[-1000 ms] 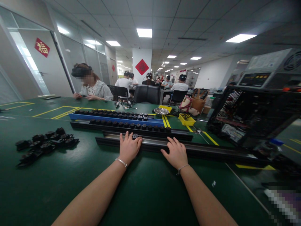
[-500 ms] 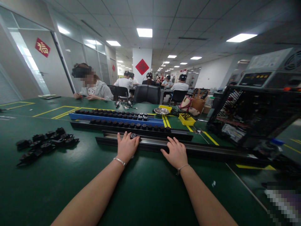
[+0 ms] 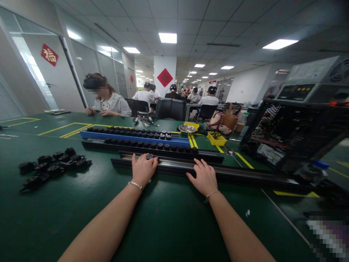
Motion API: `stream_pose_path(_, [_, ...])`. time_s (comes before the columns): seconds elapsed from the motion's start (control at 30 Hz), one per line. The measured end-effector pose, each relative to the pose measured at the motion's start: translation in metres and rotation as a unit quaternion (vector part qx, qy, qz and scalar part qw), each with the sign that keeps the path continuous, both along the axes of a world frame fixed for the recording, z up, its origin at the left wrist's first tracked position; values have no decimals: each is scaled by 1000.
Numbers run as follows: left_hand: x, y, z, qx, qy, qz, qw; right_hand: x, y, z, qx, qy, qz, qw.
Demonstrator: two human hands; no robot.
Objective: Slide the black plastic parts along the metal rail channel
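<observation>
The left hand (image 3: pixel 143 170) is at the left part of the long black rail (image 3: pixel 174 164), with a small black part (image 3: pixel 149 156) held between the thumb and the fingers, over the shiny channel. Its other fingers are bent forward over the rail, and their tips are too small to make out well

The right hand (image 3: pixel 205 178) rests on the same rail, well apart from the left one. Its fingers lie forward across the channel, slightly spread, with the thumb out to the left and nothing pinched

The rail lies crosswise on the green tabletop (image 3: pixel 169 225). Just behind it is a second black rail (image 3: pixel 207 156) carrying a row of black parts (image 3: pixel 160 146), and behind that a blue rail (image 3: pixel 122 137) with more parts. A loose pile of black parts (image 3: pixel 54 169) sits to the left. Beyond the rails are a metal bowl (image 3: pixel 187 129) and a yellow tray (image 3: pixel 217 139); an open computer case (image 3: pixel 294 134) stands at the right. A person (image 3: pixel 114 103) sits across the tabletop at the left
</observation>
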State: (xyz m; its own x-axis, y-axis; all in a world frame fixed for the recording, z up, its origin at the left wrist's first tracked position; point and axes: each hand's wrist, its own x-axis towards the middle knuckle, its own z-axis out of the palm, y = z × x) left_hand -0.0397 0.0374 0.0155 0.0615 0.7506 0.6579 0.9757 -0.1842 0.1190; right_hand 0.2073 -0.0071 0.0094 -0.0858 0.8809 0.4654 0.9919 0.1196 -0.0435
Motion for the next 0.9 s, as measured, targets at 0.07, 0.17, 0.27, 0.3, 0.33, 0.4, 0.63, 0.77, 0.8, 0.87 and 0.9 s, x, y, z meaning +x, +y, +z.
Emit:
stream_pose_path(0.07, [-1,0,0,-2,0,2,1000,0,0,0,2,1,0,1000])
stream_pose_path(0.17, [-3,2,-1,-6,0,10,1000,0,0,0,1,-1,0,1000])
stream_pose_path(0.27, [-6,3,-2,-8,-2,19,1000,0,-1,1,-1,-3,-1,1000])
stream_pose_path(0.3, [-7,4,-3,-10,-3,22,1000,0,-1,1,-1,-3,-1,1000])
stream_pose_path(0.33, [-7,4,-3,-11,-4,24,1000,0,-1,1,-1,-4,0,1000])
stream_pose_path(0.4, [-8,5,-3,-13,-5,25,1000,0,-1,1,0,-3,1,1000])
stream_pose_path(0.63, [-9,6,-3,-20,-15,25,999,0,-1,2,-4,3,0,1000])
stream_pose_path(0.77, [-13,9,-4,-23,-20,37,999,0,-1,2,-4,5,2,1000])
stream_pose_path(0.8, [-15,10,-4,-22,-21,42,999,0,-1,2,-4,5,2,1000])
stream_pose_path(0.87, [-18,12,-6,-20,-22,49,998,0,-1,2,-3,6,1,1000])
stream_pose_path(0.9, [-19,12,-7,-20,-22,51,998,0,-1,2,-3,6,2,1000])
